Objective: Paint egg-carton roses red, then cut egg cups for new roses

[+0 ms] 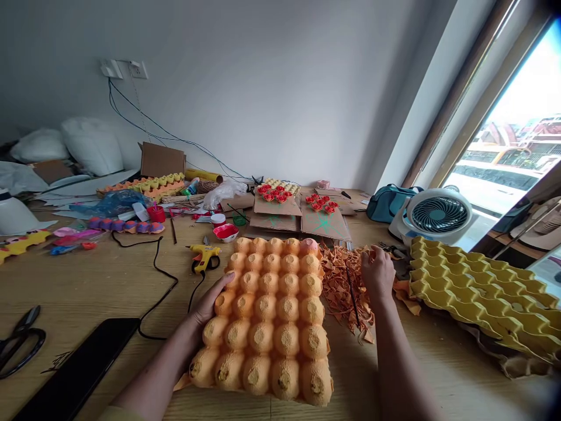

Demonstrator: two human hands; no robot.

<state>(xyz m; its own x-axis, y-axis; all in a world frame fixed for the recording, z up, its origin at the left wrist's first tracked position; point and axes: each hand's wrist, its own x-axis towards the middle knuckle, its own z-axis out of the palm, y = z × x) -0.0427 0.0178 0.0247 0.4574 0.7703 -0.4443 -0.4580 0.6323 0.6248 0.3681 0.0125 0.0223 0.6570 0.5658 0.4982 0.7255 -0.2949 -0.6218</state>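
An orange egg tray [263, 333] lies bottom-up in front of me, its rows of rounded cups facing upward. My left hand [209, 301] grips its left edge, thumb on top and the other fingers hidden underneath. To the tray's right, my right hand [377, 270] hovers over a heap of orange cut scraps [339, 275]. Its fingers are curled in, and whatever they may hold is hidden. A dark-handled pair of scissors [390, 248] sits just behind that hand. One thin dark stick [352, 295] rests across the scraps.
A yellow egg tray [477, 292] and a white fan [440, 215] stand on the right. Cardboard with red paper-like flowers [322, 203] is at the back. Leftward are a yellow glue gun [204, 256], its cord, a black phone-like slab [81, 368] and black scissors [21, 342].
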